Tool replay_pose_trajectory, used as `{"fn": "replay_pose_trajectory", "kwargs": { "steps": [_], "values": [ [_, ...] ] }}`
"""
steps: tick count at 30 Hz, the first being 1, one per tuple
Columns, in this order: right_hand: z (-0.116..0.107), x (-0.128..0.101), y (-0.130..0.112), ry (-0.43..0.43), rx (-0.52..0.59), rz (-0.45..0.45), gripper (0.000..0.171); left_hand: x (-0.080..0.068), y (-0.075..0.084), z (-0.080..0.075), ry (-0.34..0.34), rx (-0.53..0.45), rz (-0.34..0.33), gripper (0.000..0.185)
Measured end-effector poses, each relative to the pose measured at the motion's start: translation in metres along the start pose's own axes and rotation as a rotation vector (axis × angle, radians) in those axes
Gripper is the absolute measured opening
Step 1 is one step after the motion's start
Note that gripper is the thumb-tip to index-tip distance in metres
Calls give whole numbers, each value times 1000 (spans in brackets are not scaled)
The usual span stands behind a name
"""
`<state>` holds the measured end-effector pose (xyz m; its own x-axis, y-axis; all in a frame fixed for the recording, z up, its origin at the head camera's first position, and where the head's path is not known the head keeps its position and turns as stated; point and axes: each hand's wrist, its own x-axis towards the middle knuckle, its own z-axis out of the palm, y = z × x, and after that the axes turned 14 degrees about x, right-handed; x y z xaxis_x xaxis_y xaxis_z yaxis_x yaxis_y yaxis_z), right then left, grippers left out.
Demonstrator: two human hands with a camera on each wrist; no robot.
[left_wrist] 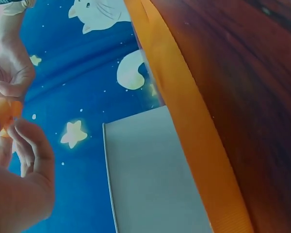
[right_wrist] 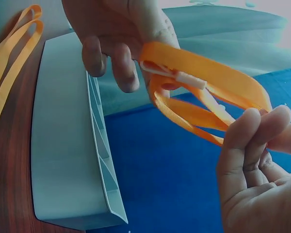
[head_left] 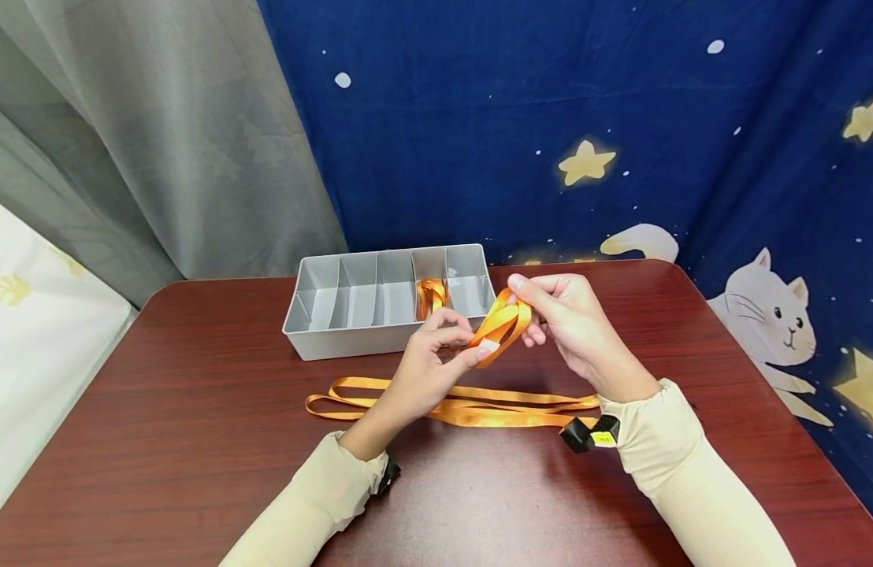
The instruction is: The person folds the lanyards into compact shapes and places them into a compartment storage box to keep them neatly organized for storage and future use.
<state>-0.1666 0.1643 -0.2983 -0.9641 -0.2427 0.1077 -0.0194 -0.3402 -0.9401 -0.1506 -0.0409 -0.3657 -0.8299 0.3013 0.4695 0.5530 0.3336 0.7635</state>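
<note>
Head view shows the left hand [head_left: 424, 364] and right hand [head_left: 570, 321] pinching opposite ends of a coiled orange strap [head_left: 499, 317], above the desk [head_left: 195, 441] beside the near right corner of a grey tray [head_left: 347, 342]. Another coil [head_left: 432, 293] sits inside. A longer strap [head_left: 493, 419] lies nearer the desk's front edge.

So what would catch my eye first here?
Probably the bright orange looped ribbon held up between the left hand and the right hand. Beyond the hands, on the dark red table, sits a grey divided tray, with another orange bundle in one compartment. Behind everything hangs a starry blue curtain.
</note>
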Motion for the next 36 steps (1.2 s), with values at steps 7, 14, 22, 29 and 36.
{"fn": "replay_pose_trajectory", "kwargs": {
  "steps": [7,14,22,29,36],
  "values": [
    [0,-1,-1,18,-8,7,24,0,2,-2,-63,-45,-73,13],
    [0,-3,-4,18,-53,51,22,2,1,-5,-68,14,-93,12],
    [-1,-4,-10,-12,-4,122,20,6,0,-12,-78,68,-55,11],
    [-7,-7,-14,-219,232,222,25,8,0,-18,-86,47,-62,11],
    [-13,-11,-10,-571,510,173,31,11,3,-25,-66,-23,-98,10]
  ]
}}
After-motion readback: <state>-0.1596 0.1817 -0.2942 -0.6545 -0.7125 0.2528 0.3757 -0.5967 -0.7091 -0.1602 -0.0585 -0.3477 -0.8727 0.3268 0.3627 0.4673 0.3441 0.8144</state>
